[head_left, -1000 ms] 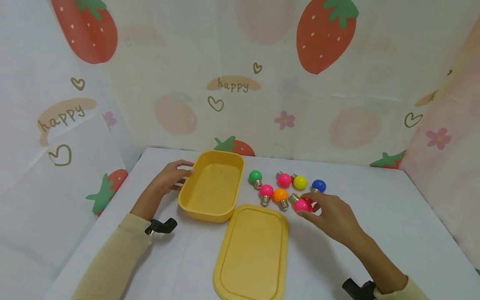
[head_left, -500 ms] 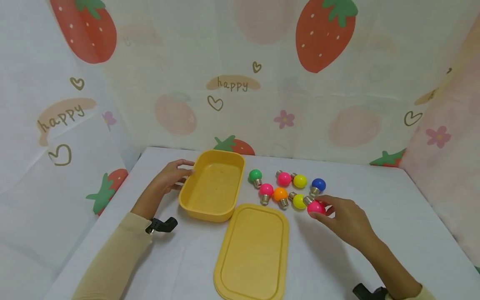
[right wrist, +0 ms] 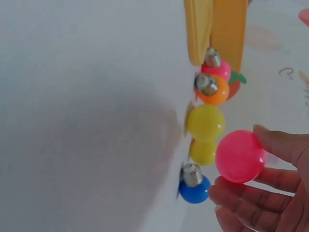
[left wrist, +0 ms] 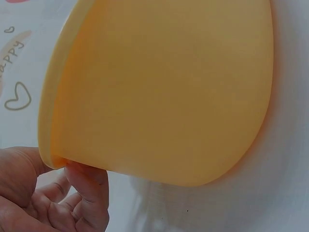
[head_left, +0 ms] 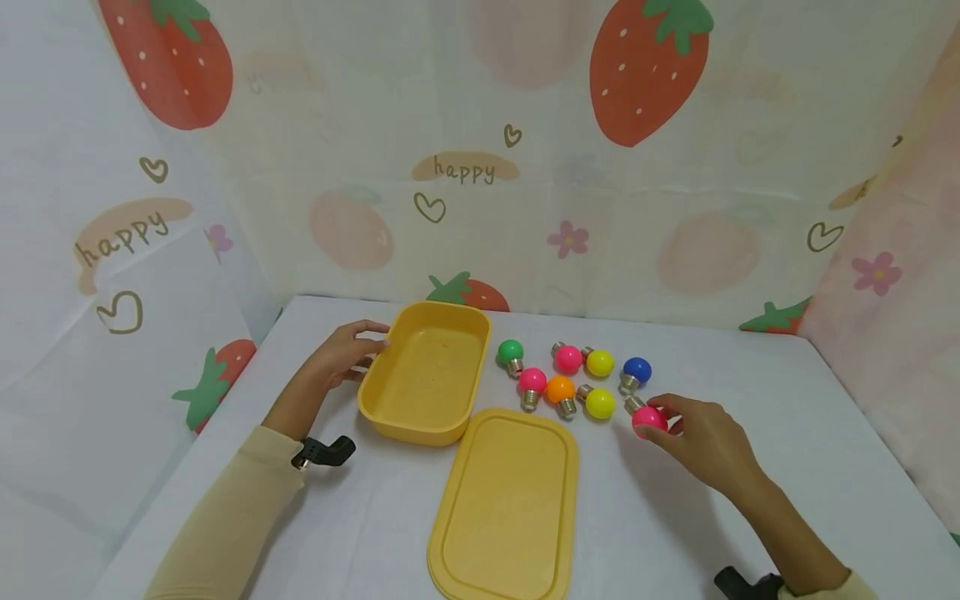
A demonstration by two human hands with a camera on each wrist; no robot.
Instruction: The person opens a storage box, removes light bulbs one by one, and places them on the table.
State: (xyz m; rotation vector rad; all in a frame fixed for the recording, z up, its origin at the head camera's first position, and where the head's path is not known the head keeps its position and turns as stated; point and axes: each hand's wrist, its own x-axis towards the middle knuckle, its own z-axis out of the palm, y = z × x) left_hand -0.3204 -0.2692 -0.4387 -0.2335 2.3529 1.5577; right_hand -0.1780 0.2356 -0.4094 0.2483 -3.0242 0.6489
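Observation:
My right hand [head_left: 708, 437] pinches a pink light bulb [head_left: 648, 420] between thumb and fingers, its metal screw base pointing up and left. In the right wrist view the bulb's round pink globe [right wrist: 240, 156] faces the camera and hides its base. My left hand [head_left: 348, 354] holds the rim of a yellow plastic box [head_left: 427, 429] at its left side. Seen from the left wrist, fingers [left wrist: 91, 193] sit right under the box's rim [left wrist: 48, 111]. The box's inside shows bare from above.
Several bulbs lie right of the box: green [head_left: 511, 352], pink [head_left: 532, 382], orange [head_left: 560, 390], yellow [head_left: 600, 404] and blue [head_left: 637, 370] among them. A flat yellow lid [head_left: 502, 508] lies before the box. A printed cloth backdrop [head_left: 465, 233] rises behind the table.
My right hand has carried the pink bulb rightward, away from the other bulbs, uncovering a yellow bulb and the blue one's base. The left hand and the box stay in place.

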